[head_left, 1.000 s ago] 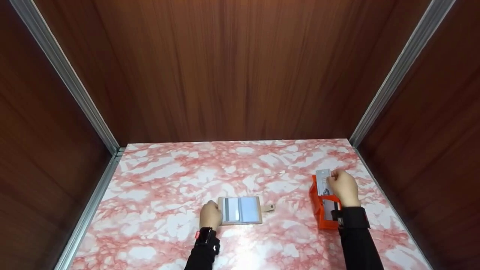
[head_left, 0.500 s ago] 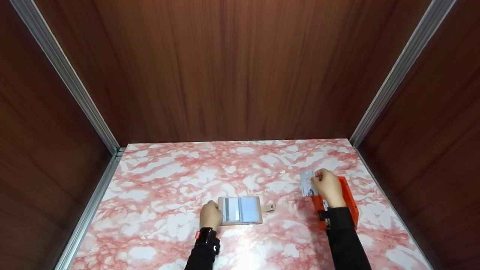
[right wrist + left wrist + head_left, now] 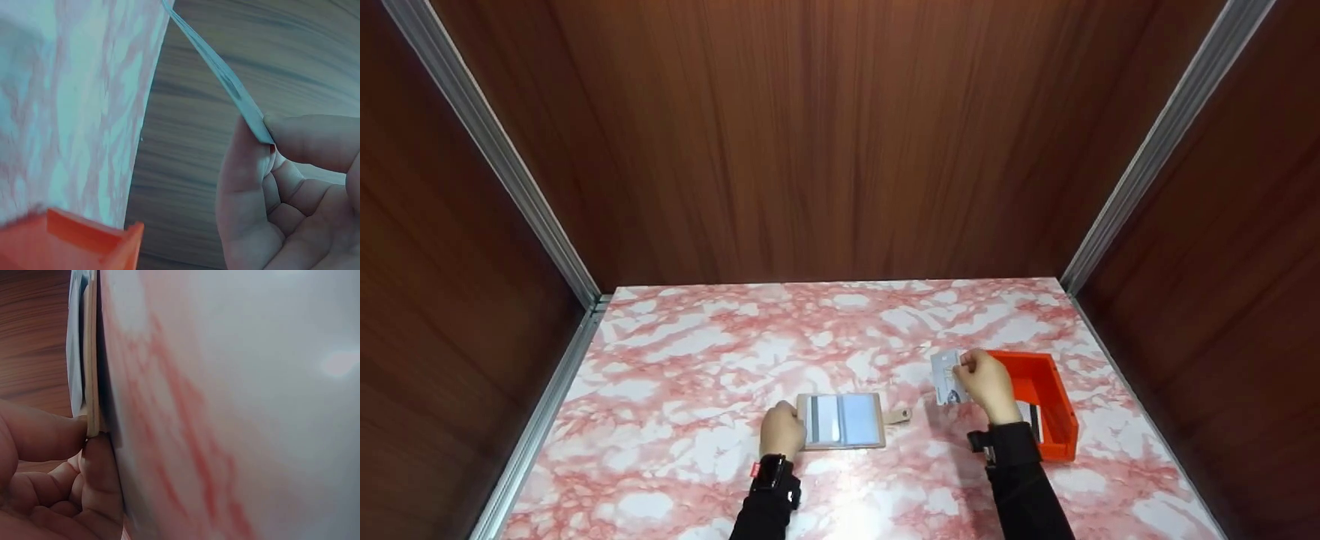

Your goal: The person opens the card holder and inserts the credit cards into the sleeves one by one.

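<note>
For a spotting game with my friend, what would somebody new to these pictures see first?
Probably the bright orange, plastic-looking open bin toward the right of the pink-and-white marbled tabletop. Next might be the thin, pale grey rectangular card pinched by the right hand, just left of the bin. Then perhaps the tan, rectangular open booklet with shiny bluish pages near the middle, its left edge pinched by the left hand.
</note>
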